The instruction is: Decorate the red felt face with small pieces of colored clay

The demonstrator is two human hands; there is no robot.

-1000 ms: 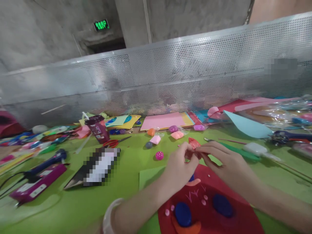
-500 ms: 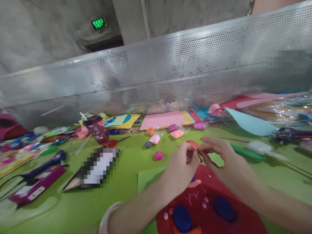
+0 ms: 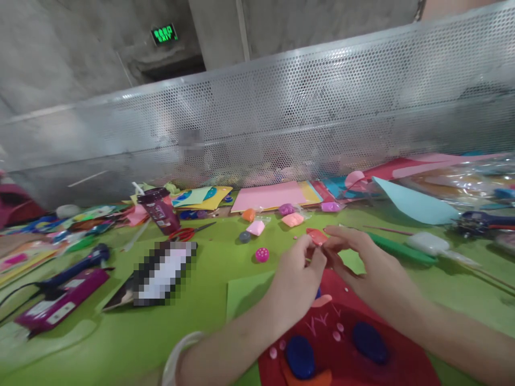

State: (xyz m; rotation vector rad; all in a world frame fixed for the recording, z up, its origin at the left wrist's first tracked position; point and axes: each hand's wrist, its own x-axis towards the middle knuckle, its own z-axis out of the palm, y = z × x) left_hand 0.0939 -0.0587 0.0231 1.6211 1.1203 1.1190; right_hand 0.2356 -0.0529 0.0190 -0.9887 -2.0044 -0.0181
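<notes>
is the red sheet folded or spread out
The red sheet is spread out, where visible: blue ovals and pink dots lie across its flat face.

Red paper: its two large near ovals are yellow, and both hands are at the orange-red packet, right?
Not quite: the head view shows the two ovals on the red paper are dark blue. Left hand and right hand are at the orange-red packet, as stated.

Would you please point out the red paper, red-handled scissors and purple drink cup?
Red paper (image 3: 341, 356), head view: bare middle.
Red-handled scissors (image 3: 195, 230), head view: near pivot.
Purple drink cup (image 3: 164, 212), head view: body.
</notes>
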